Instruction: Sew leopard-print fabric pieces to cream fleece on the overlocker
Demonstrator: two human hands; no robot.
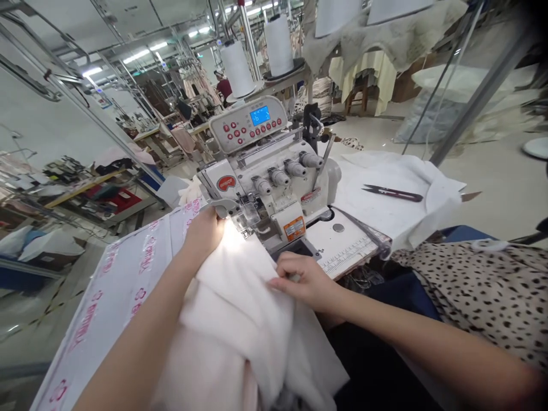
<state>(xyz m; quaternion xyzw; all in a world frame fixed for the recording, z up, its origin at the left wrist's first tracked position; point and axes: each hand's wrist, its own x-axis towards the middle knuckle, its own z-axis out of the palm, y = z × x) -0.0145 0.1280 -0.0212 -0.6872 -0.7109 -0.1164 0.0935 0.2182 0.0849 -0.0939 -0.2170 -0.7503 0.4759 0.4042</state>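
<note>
A white overlock sewing machine (pixel 274 182) stands ahead of me, with a lit blue display panel on its top and white thread cones (pixel 279 45) on a stand behind it. Soft white fabric (pixel 240 308) lies in a thick fold beneath my hands. My left hand (pixel 203 234) holds the fabric's far part close to the presser foot, its fingertips hidden. My right hand (pixel 303 279) pinches the fabric's edge between thumb and fingers, just in front of the machine bed.
Black-handled thread snips (pixel 391 193) lie on a white cloth (pixel 398 194) right of the machine. Spotted fabric (pixel 479 291) is piled at the right. A clear sheet with pink print (pixel 115 285) covers the left table surface. A person (pixel 223 87) stands among workstations far back.
</note>
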